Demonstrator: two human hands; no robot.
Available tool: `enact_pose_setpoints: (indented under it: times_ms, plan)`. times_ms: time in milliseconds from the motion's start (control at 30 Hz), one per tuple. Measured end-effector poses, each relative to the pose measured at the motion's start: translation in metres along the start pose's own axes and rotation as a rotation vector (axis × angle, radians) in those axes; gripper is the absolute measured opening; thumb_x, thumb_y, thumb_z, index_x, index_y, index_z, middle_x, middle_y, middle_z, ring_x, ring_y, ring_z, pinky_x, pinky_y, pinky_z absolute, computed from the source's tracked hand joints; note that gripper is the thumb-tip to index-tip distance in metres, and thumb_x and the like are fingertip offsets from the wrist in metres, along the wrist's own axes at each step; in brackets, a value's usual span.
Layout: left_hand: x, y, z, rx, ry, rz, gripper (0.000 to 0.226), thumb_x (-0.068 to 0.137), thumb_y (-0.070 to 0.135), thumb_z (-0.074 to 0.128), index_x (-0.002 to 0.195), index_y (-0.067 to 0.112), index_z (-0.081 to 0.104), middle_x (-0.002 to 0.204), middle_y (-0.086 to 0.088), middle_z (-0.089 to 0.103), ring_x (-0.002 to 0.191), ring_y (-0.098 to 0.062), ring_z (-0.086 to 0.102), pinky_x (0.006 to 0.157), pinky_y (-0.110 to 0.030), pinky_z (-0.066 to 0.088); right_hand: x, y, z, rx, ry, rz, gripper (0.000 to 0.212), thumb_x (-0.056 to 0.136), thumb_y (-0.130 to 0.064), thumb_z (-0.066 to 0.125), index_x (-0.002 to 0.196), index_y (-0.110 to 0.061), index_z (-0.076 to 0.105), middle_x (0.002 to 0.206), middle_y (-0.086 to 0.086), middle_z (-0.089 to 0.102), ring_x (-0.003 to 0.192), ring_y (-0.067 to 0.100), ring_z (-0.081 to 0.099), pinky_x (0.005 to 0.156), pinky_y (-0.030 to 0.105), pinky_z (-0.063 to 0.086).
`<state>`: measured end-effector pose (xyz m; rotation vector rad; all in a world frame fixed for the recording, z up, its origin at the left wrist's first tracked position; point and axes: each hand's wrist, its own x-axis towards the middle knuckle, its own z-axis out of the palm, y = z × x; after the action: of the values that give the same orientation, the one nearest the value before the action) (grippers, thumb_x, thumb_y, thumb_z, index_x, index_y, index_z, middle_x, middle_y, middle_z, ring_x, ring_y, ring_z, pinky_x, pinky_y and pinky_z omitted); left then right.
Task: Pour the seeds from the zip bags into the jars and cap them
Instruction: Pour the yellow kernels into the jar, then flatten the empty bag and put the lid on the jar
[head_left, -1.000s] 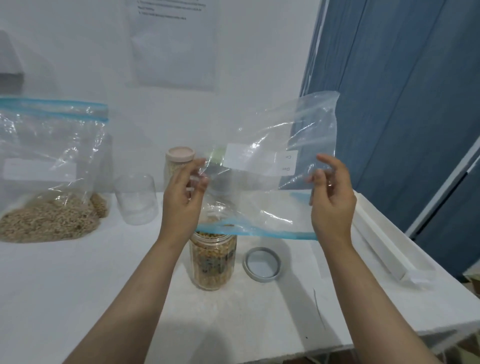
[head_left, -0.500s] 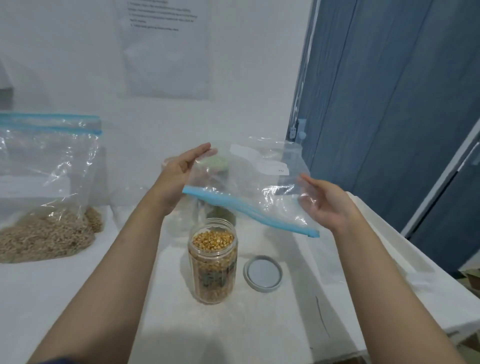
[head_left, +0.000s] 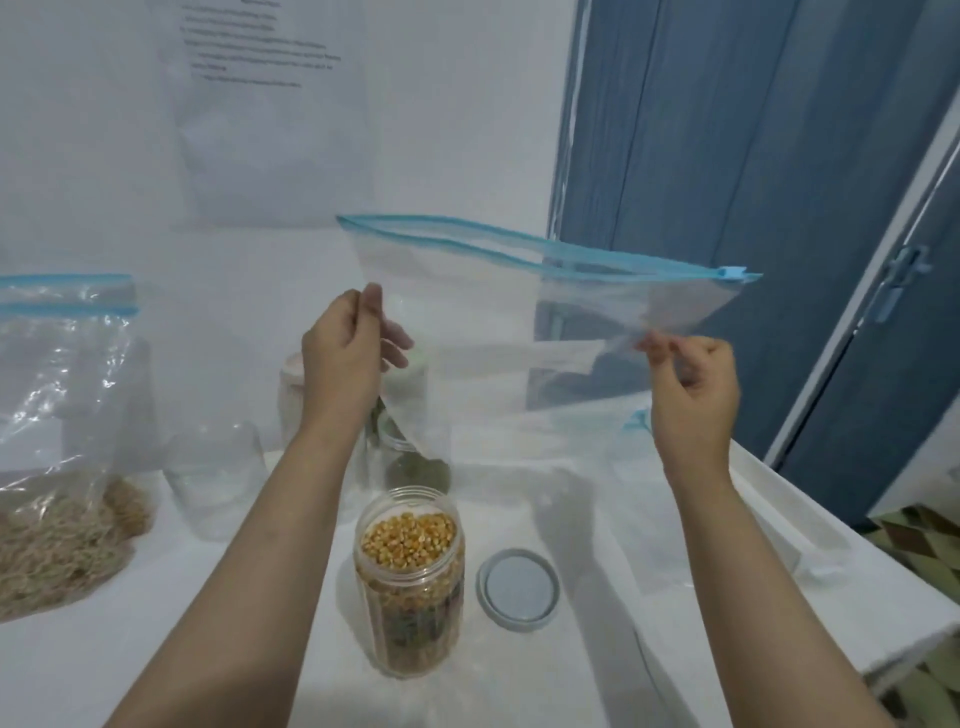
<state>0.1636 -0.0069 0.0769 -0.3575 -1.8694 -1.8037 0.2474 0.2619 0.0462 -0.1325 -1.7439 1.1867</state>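
Clear plastic jar (head_left: 410, 577) on the white table (head_left: 260, 665) — uncapped, filled to the brim with yellow corn kernels. One grey lid (head_left: 518, 582) lies just right of it. Above the jar, one empty zip bag (head_left: 519, 306), blue zipper uppermost, pinched at its sides by left hand (head_left: 340, 364) and right hand (head_left: 693, 387). Left of the jar — an empty clear jar (head_left: 215, 478) and a zip bag of brown grain (head_left: 57, 441).

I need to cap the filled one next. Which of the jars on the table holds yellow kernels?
The open jar nearest the camera, beside the grey lid; the clear jar farther left looks empty.
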Motion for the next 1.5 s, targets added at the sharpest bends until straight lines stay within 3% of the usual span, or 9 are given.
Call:
enact_pose_setpoints:
  times_ms: [167,333,500,667,800,900,1000,1167,1500]
  plan:
    - [-0.002,0.023,0.035,-0.009,-0.027,-0.042,0.031,0.107,0.032,0.043,0.079,0.019,0.050,0.055,0.006,0.058,0.036,-0.007,0.045,0.041,-0.016,0.036,0.033,0.004,-0.012,-0.057,0.031,0.084,0.041,0.100,-0.038,0.053,0.067,-0.014,0.052,0.062,-0.002,0.051,0.059,0.013,0.045,0.058,0.029,0.038]
    - [-0.016,0.025,0.072,0.094,0.019,-0.134,0.022,0.092,-0.005,0.045,0.097,0.009,0.061,0.066,0.000,0.053,0.049,-0.005,0.049,0.038,-0.012,0.035,0.075,0.023,-0.028,-0.089,-0.042,0.320,0.021,0.077,-0.028,0.059,0.058,-0.019,0.054,0.061,-0.006,0.047,0.059,0.016,0.040,0.057,0.030,0.039]
    - [-0.011,-0.001,0.120,0.302,-0.024,-0.314,0.019,0.090,-0.001,0.045,0.081,0.007,0.060,0.057,0.000,0.058,0.033,-0.005,0.047,0.036,-0.016,0.034,0.114,0.073,-0.045,-0.037,-0.316,0.600,0.016,0.086,-0.004,0.053,0.084,-0.018,0.061,0.054,-0.001,0.038,0.050,0.013,0.028,0.047,0.019,0.021]
    - [-0.002,-0.084,0.184,0.313,-0.040,-0.545,0.028,0.101,0.019,0.049,0.079,0.005,0.059,0.076,-0.012,0.072,0.031,-0.006,0.052,0.039,-0.019,0.036,0.142,0.159,-0.028,-0.149,-0.482,0.820,0.027,0.091,-0.005,0.055,0.066,-0.015,0.052,0.045,-0.002,0.046,0.028,0.004,0.033,0.033,0.012,0.023]
    - [-0.043,-0.135,0.201,0.215,-0.063,-0.917,0.034,0.102,0.036,0.052,0.109,0.002,0.054,0.093,-0.016,0.069,0.053,-0.018,0.061,0.037,-0.015,0.038,0.123,0.227,-0.022,-0.403,-0.664,0.854,0.026,0.090,-0.004,0.053,0.069,-0.018,0.047,0.069,0.002,0.051,0.059,0.013,0.053,0.053,0.025,0.045]
    - [-0.073,-0.144,0.204,0.199,-0.153,-1.007,0.038,0.100,0.028,0.058,0.126,0.005,0.045,0.091,-0.016,0.063,0.059,-0.025,0.058,0.046,-0.021,0.046,0.115,0.244,-0.032,-0.654,-0.810,0.817,0.022,0.085,-0.001,0.050,0.065,-0.008,0.054,0.046,0.006,0.056,0.059,0.023,0.060,0.053,0.024,0.043]
    - [-0.092,-0.147,0.209,0.238,-0.163,-0.922,0.041,0.099,0.023,0.060,0.136,0.015,0.043,0.094,-0.012,0.061,0.068,-0.027,0.061,0.052,-0.026,0.045,0.118,0.248,-0.033,-0.636,-0.785,0.732,0.014,0.085,-0.007,0.048,0.088,-0.003,0.061,0.063,0.011,0.063,0.058,0.026,0.059,0.054,0.025,0.044]
    - [-0.120,-0.142,0.221,0.657,-0.267,-0.618,0.062,0.100,0.031,0.055,0.155,0.019,0.030,0.159,-0.015,0.028,0.142,-0.034,0.035,0.115,-0.040,0.030,0.100,0.241,-0.050,-0.468,-0.749,0.512,0.058,0.093,-0.015,0.047,0.148,-0.026,0.033,0.120,0.011,0.060,0.100,0.035,0.065,0.082,0.040,0.055]
    - [-0.195,-0.129,0.249,1.112,-0.662,-0.532,0.058,0.104,0.055,0.018,0.158,0.034,0.013,0.168,0.001,0.000,0.154,-0.029,-0.002,0.122,-0.050,0.002,0.027,0.206,-0.116,-0.900,-1.214,0.025,0.048,0.106,-0.042,0.030,0.151,-0.028,0.034,0.159,0.003,0.031,0.144,0.025,0.027,0.117,0.044,0.018]
